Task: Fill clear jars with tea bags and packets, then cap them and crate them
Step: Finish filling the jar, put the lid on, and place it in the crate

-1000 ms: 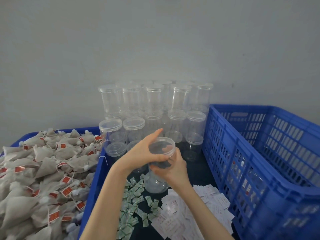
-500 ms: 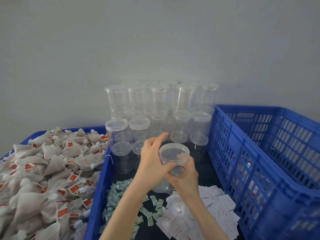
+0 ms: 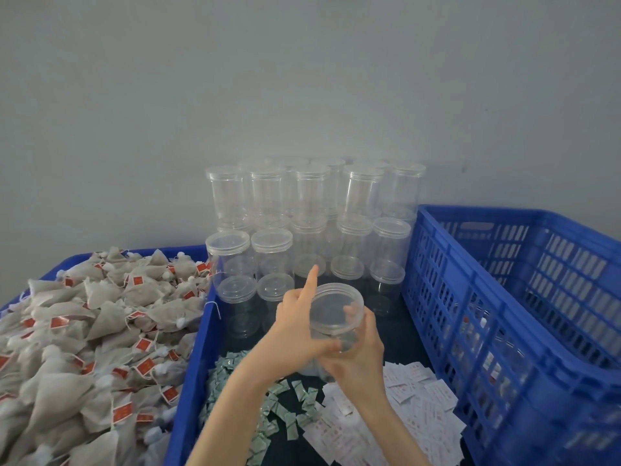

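Observation:
I hold one clear jar (image 3: 336, 334) above the middle of the work area. My right hand (image 3: 358, 356) grips its body from below and the right. My left hand (image 3: 297, 326) pinches the clear lid (image 3: 336, 307) on top, thumb near the front and forefinger pointing up. Behind it stand several capped clear jars (image 3: 312, 230), stacked in tiers against the wall. Grey pyramid tea bags (image 3: 84, 331) with red tags fill a blue bin on the left. Small green packets (image 3: 268, 408) and white packets (image 3: 403, 408) lie on the dark surface under my arms.
A large blue slotted crate (image 3: 504, 314) stands on the right; blurred shapes show through its wall. The blue bin wall (image 3: 188, 381) divides the tea bags from the packet area. A plain grey wall closes the back.
Both hands have kept hold of the jar and lid while the view swung left. My left forefinger has lifted and now points straight up.

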